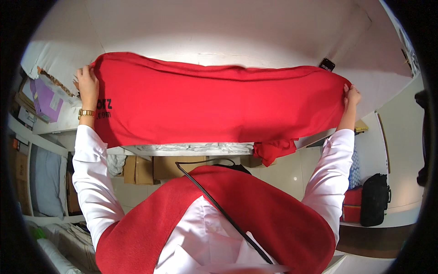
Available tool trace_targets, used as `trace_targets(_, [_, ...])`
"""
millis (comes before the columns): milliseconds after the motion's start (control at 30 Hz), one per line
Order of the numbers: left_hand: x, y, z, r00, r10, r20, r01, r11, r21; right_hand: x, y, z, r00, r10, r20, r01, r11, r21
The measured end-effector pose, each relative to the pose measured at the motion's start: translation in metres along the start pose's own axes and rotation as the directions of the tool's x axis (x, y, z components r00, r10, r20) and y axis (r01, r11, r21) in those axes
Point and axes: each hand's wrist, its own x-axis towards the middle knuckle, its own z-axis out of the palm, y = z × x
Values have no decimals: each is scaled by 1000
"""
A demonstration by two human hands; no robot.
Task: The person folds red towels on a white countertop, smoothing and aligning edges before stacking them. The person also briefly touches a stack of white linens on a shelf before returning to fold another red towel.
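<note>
A wide piece of red cloth (219,106), probably a garment, is stretched between my two hands above a white-covered table (191,34). My left hand (87,84) pinches its upper left corner, and a gold-coloured watch is on that wrist. Black printed lettering shows on the cloth beside this wrist, partly hidden by the arm. At the far right end, my right hand (352,95) grips the cloth's edge between thumb and fingers. A bunched red fabric piece (273,150) hangs below the lower edge, right of the middle; whether it belongs to the same cloth I cannot tell.
A phone (327,64) lies just behind the cloth at right. At left are a purple box (46,101) and shelves holding a grey-blue cushion-like item (48,183). Cardboard boxes (178,166) stand beneath the table. A black bag (374,200) sits at right. A black cable (222,209) crosses my chest.
</note>
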Motion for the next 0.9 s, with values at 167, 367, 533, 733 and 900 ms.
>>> trace_targets(167, [-1, 9, 26, 973, -35, 230, -1, 988, 152, -14, 32, 39, 990, -124, 73, 131, 986, -103])
trace_targets(367, [-2, -23, 63, 944, 173, 282, -285, 859, 426, -30, 55, 65, 988, -154, 13, 154, 986, -60])
trace_targets(533, [-19, -39, 81, 830, 137, 541, -321, 910, 262, -50, 63, 77, 898, -422, 127, 404, 672, -621])
trace_targets(733, [-42, -5, 47, 808, 112, 579, -64, 993, -103, -89, 48, 94, 799, -335, 500, 598, 357, -717])
trace_targets(900, [-71, 33, 12, 626, -139, 767, 84, 990, 111, -204, 19, 126, 491, -107, 865, 786, 483, -386])
